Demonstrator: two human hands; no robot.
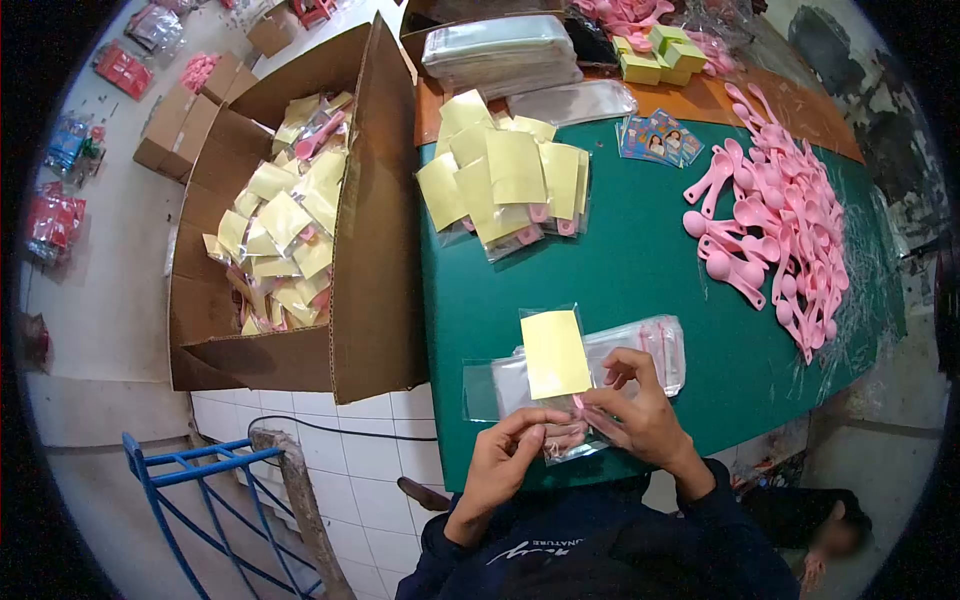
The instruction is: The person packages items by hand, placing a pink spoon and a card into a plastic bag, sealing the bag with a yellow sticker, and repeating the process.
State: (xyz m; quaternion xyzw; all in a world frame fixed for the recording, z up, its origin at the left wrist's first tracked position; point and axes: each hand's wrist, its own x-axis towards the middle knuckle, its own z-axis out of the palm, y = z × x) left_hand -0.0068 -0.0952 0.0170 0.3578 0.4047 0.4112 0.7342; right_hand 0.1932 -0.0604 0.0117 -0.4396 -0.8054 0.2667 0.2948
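Note:
A clear plastic bag with a yellow card [556, 354] lies at the table's near edge, with a bit of pink showing below the card. My left hand [508, 452] holds the bag's lower left part, its thumb and fingers pressed together. On the bag's lower right, my right hand [637, 410] has its fingers bent and closed around the plastic near the pink piece. Under and beside the bag lies a stack of empty clear bags [655, 352]. Pink spoons [775, 205] are heaped on the right of the green table [620, 250].
Filled bags with yellow cards [515, 165] are piled at the table's back left. More fill a cardboard box [385, 230] to the left. Behind are blue cards [660, 138], yellow blocks [660, 60] and stacked plastic sleeves [500, 50]. A person [835, 535] is at lower right.

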